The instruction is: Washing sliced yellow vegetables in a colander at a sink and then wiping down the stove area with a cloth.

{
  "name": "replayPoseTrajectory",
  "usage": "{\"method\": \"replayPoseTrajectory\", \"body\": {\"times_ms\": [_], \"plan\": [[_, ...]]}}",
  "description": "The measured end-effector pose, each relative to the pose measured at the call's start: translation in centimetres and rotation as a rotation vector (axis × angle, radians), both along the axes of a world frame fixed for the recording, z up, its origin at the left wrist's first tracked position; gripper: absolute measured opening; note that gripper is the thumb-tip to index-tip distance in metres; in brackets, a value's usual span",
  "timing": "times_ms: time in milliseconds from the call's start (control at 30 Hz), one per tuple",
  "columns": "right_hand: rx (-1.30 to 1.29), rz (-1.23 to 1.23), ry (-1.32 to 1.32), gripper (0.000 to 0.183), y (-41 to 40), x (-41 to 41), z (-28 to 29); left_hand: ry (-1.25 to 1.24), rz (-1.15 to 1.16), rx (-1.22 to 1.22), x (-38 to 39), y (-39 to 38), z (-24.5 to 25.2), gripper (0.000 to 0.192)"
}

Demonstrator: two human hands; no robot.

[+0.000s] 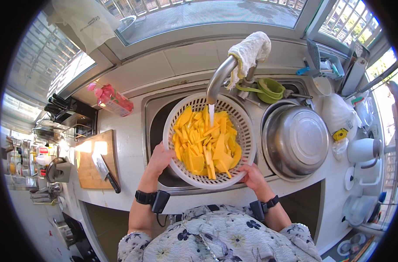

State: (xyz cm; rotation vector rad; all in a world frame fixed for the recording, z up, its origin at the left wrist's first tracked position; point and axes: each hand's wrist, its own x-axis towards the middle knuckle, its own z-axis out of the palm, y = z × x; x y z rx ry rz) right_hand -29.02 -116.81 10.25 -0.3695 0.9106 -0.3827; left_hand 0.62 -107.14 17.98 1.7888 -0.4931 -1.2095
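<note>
A white plastic colander (248,131) is held over the steel sink (153,95) with both hands. Orange-yellow cut pieces (199,140), perhaps pumpkin, fill much of it, some in strips and others in wide slices. My left hand (160,159) grips the left rim; my right hand (252,177) grips the lower right rim. Fingers of both hands are partly hidden beneath the colander. Water (211,114) runs from the curved metal faucet (218,80) onto the pieces. A white cloth (251,52) is wrapped around the faucet's upper part.
Left on the counter lie a wooden cutting board (94,173) with a cleaver (102,167), and a pink bottle (114,100). An upturned steel basin (297,140) covers the right side, beside green strainers (269,90). An electric kettle (362,150) stands far right.
</note>
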Motion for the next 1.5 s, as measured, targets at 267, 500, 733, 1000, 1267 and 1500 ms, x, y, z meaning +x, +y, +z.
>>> {"method": "replayPoseTrajectory", "body": {"times_ms": [267,500,733,1000,1267,1500], "plan": [[-0.041,0.063,-0.051,0.045,-0.3,4.7,-2.0,0.071,0.088,-0.255,1.6,4.5,0.6,0.029],[-0.477,0.367,0.525,0.029,-3.7,0.5,-3.3,-0.252,0.365,-0.336,-0.1,11.1,-7.9,0.031],[-0.728,0.597,0.162,0.013,1.3,8.4,-1.7,-1.145,1.788,0.588,9.0,54.5,-10.3,0.019],[-0.660,0.595,0.211,0.013,18.2,21.3,-3.3,-0.692,1.891,1.249,14.1,84.6,-4.6,0.037],[-0.584,0.482,0.231,0.014,34.9,28.3,-2.5,-0.582,1.486,1.321,21.9,100.7,-5.4,0.056],[-0.478,0.399,0.171,0.015,38.2,29.3,-1.2,-0.847,0.888,0.968,20.1,105.0,-6.3,0.030]]}}
